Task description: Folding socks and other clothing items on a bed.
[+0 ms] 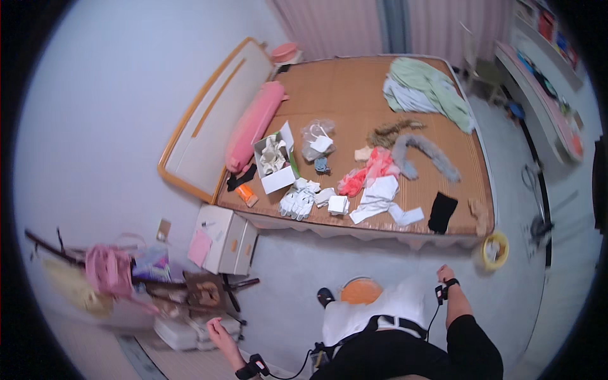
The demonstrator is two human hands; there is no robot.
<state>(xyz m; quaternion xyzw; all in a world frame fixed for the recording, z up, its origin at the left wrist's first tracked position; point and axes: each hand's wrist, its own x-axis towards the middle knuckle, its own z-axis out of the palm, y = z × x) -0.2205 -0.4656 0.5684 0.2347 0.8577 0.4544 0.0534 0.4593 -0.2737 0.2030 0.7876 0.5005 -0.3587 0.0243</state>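
Note:
My left hand (218, 332) hangs at the lower left beside the clothes rack, fingers loosely apart with nothing seen in them. My right hand (446, 273) is held out low on the right, fingers curled in and nothing visible inside. The bed's near edge lies beyond both hands. Along that edge are white gloves (299, 199), a folded white cloth (339, 204), white garments (380, 197), and a black cloth (443, 212). Behind them lie a coral-pink scarf (380, 163), a grey fluffy strip (424, 147), and an open white box (277, 180) with pale cloth in it.
A yellow bin (496, 249) stands by the bed's right corner. On the left are a white nightstand (218, 235) and a rack with a pink backpack (109, 270). An orange round stool (361, 291) is in front of me. A desk (538, 95) runs along the right wall.

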